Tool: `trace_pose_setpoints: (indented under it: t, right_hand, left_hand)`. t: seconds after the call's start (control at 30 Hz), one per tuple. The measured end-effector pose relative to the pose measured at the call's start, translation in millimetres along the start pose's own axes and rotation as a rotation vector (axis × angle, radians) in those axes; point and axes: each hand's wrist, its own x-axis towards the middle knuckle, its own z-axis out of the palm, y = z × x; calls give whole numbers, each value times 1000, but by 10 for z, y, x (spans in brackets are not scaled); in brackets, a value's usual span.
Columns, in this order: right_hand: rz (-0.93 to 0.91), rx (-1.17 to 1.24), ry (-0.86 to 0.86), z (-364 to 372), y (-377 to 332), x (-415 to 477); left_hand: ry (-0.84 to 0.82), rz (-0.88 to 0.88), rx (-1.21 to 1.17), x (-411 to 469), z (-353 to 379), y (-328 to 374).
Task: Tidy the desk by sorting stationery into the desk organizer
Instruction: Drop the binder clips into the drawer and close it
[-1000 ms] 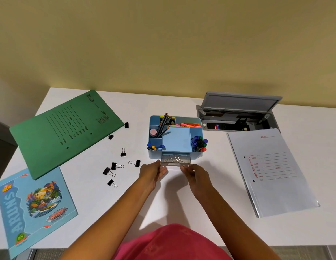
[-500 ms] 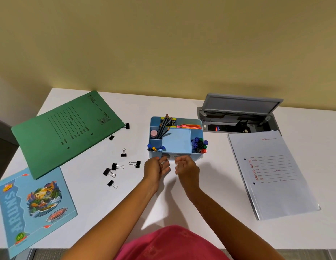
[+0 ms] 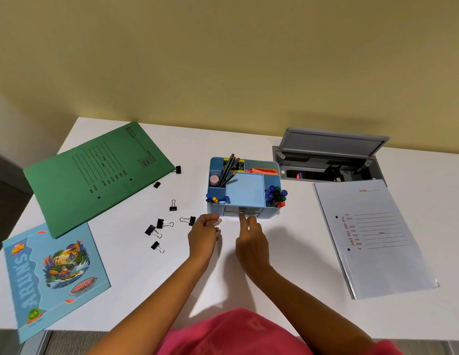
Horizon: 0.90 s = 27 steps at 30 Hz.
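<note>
Blue organizer (image 3: 270, 212): right hand (image 3: 251, 239) fingertip touching drawer (image 3: 242, 212).

White desk (image 3: 295, 254): bare strip between the blue desk organizer (image 3: 245, 193) and the grey file (image 3: 374, 237), and across the near edge. Left approach: scattered black binder clips (image 3: 163, 222) between the green folder (image 3: 95, 175) and the organizer. Organizer front: occupied by the left hand (image 3: 204, 235) and right hand (image 3: 251, 238). Rear right: open grey cable box (image 3: 328, 157), lid raised.
</note>
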Motion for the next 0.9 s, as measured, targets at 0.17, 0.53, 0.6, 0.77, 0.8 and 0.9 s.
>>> trace_pose_setpoints:
  t: [0.17, 0.53, 0.6, 0.77, 0.8, 0.9]
  right_hand:
    - [-64, -77, -6, 31, 30, 5]
    - [163, 43, -138, -47, -71, 43]
    - [142, 60, -101, -54, -59, -24]
    - [-18, 31, 62, 17, 35, -247]
    - [-43, 0, 81, 47, 53, -283]
    - [-86, -49, 90, 158, 92, -386]
  left_hand:
    - [-23, 43, 149, -20, -20, -113]
    - [-8, -16, 23, -29, -70, -158]
    - [-7, -9, 42, -15, -82, -185]
    - [-57, 29, 150, -16, -87, -250]
    - [-69, 36, 173, -23, -85, -262]
    - [-96, 79, 274, -63, -70, -289]
